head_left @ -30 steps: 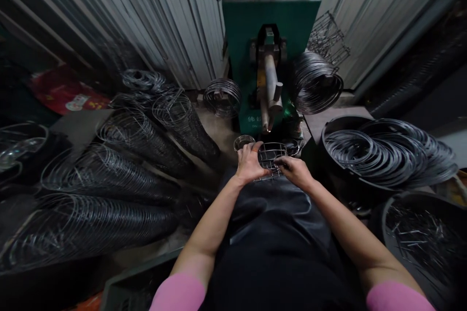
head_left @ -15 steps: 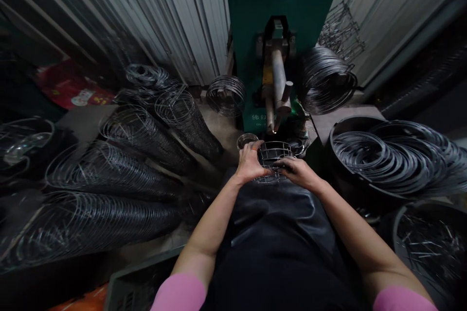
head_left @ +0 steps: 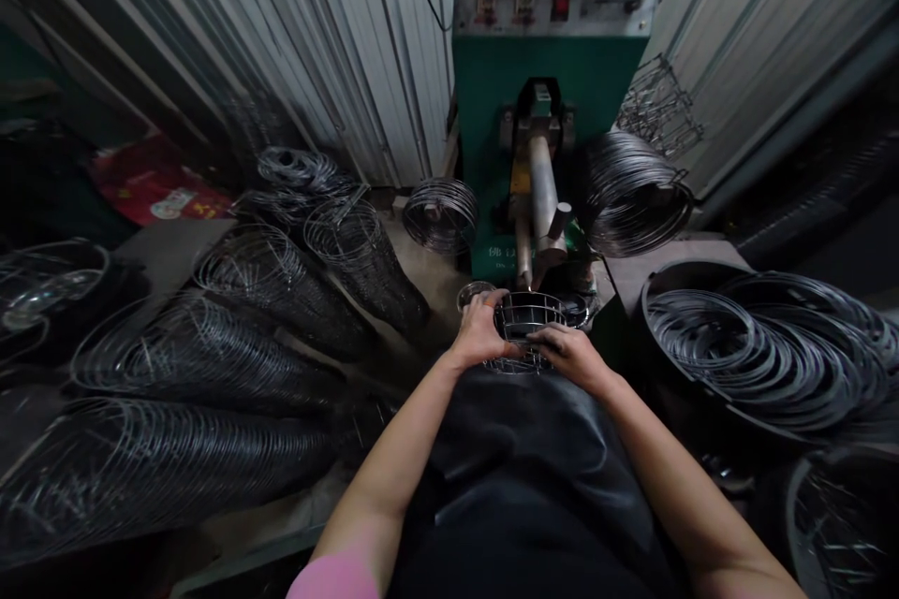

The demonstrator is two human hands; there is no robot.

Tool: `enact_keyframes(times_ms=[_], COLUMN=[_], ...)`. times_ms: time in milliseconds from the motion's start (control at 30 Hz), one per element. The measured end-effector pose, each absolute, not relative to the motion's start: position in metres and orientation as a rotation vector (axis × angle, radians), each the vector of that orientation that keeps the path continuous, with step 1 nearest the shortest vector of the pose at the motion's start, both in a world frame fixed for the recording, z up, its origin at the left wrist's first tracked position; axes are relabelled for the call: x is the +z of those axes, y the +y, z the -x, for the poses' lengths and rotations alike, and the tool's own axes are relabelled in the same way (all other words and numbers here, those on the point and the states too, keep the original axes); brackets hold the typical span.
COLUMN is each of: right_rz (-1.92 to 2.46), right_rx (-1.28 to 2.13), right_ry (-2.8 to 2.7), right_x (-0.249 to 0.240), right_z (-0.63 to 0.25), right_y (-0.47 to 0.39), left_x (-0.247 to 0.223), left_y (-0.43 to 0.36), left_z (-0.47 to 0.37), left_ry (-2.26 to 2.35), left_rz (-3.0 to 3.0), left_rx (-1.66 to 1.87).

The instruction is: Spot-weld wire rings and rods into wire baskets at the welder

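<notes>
A small round wire basket (head_left: 525, 318) rests on my lap just below the arm of a green welding machine (head_left: 548, 112). My left hand (head_left: 479, 332) grips the basket's left rim. My right hand (head_left: 572, 354) holds its front right edge. The machine's horizontal metal arm (head_left: 541, 197) ends right above the basket. A black apron (head_left: 534, 468) covers my lap.
Long stacks of nested wire baskets (head_left: 211, 346) lie on the floor at the left. A black tub of wire rings (head_left: 758, 346) sits at the right, with a second tub (head_left: 843, 515) below it. Wire coils (head_left: 632, 192) hang beside the machine. Corrugated metal walls stand behind.
My head has tilted up, so more of the machine's control panel shows. Both hands stay on the basket, which has tipped slightly toward the machine arm.
</notes>
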State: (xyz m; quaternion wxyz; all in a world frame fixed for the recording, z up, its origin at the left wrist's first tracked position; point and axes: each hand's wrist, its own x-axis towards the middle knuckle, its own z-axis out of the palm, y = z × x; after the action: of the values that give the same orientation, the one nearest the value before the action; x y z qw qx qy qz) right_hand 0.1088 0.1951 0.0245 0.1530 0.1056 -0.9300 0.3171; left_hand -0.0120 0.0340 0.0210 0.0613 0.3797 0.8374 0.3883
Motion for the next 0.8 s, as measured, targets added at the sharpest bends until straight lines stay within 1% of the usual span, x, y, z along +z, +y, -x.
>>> enact_keyframes(times_ms=[167, 433, 667, 800], right_rz=[-0.273, -0.215, -0.01, 0.219], right_rx=[0.813, 0.771, 0.678, 0.788], right_ry=[-2.687, -2.698, -2.684, -2.503], right_x=[0.031, 0.028, 0.024, 0.028], right_z=[-0.092, -0.09, -0.074, -0.083], right_y=[0.206, 0.208, 0.21, 0.203], left_x=[0.018, 0.023, 0.022, 0.023], left_y=[0.047, 0.054, 0.065, 0.067], left_z=[0.028, 0.03, 0.042, 0.045], left_ry=[2.511, 2.526, 2.588, 2.562], left_rz=[-1.107, -1.068, -0.929, -0.958], left_rx=[1.239, 1.199, 1.216, 1.246])
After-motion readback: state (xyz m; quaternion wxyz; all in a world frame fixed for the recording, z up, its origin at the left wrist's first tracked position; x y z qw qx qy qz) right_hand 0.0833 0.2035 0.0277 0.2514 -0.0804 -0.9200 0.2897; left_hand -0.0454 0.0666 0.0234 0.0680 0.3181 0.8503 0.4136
